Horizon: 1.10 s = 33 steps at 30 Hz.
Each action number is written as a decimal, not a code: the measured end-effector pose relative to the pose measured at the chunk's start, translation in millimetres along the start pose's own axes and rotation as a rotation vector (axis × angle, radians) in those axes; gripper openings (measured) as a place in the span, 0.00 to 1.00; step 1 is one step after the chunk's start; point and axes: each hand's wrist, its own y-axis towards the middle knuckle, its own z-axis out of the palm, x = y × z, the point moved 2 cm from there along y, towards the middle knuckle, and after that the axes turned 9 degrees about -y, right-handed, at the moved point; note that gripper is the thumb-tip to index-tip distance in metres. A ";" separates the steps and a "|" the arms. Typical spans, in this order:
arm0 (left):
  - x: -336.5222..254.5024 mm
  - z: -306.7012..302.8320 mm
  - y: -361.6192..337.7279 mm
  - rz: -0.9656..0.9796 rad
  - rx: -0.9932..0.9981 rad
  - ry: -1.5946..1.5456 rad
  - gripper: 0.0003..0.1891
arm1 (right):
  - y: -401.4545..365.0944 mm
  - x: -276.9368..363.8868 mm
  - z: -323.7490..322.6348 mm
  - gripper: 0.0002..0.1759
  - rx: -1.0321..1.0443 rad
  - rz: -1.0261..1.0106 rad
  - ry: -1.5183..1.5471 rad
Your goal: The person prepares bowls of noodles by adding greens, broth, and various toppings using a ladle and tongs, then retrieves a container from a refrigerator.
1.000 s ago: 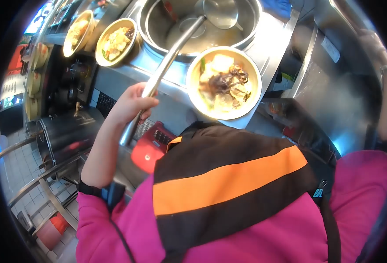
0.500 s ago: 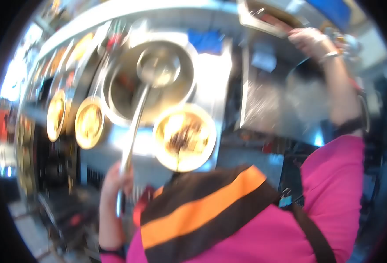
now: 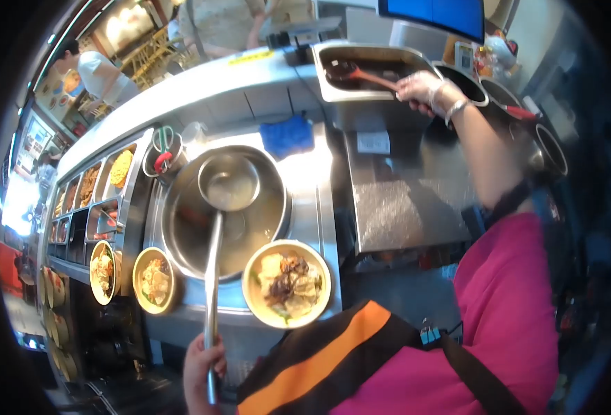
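Stainless-steel kitchen counter [image 3: 317,181]: left hand [image 3: 202,368] clenched around the long steel ladle [image 3: 213,277] at its handle end, cup over the large round broth pot [image 3: 175,214]. Right hand [image 3: 422,90] grips a red-handled spoon [image 3: 369,78] in the rectangular steel sauce tray [image 3: 327,88].

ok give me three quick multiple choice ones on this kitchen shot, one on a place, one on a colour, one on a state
1. Where is the cup of the steel ladle?
A over the big pot
B on the floor
C on a wall hook

2. What colour is the cloth behind the big pot?
A red
B blue
C white

3. What is the right hand doing?
A hanging open
B gripping a red-handled spoon in the sauce tray
C lying flat on a lid

Answers:
1 A, the cup sits above the big pot while the left hand grips the handle's end.
2 B, the cloth is plainly blue.
3 B, the hand is closed on the red handle, with the spoon's head in the sauce tray.
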 end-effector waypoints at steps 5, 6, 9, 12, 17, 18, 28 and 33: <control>-1.5 3.8 1.9 0.032 0.000 0.012 0.11 | 50.5 -11.9 -3.2 0.16 -0.082 -0.394 0.138; -2.0 3.1 2.8 0.035 0.014 0.016 0.11 | 53.3 -8.9 -7.4 0.14 -0.353 -0.494 -0.536; -2.0 4.8 3.1 0.043 -0.010 0.038 0.11 | 27.5 48.1 4.8 0.10 -0.289 -0.218 -0.980; -1.7 10.0 1.2 0.034 -0.032 0.017 0.11 | 14.3 77.2 13.2 0.06 -0.459 -0.277 -1.240; 2.7 5.4 -1.7 0.029 -0.017 -0.001 0.11 | 2.7 99.0 15.5 0.08 -0.408 -0.366 -1.325; 2.6 6.0 -2.6 0.031 -0.020 -0.002 0.11 | -2.0 100.0 14.4 0.10 -0.385 -0.345 -1.245; 8.2 2.1 -4.8 0.031 -0.024 -0.018 0.12 | 9.3 99.9 14.3 0.07 -0.371 -0.359 -1.337; 8.7 1.4 -4.9 0.033 0.030 0.002 0.11 | 85.7 43.7 8.9 0.11 -0.104 -0.441 -2.360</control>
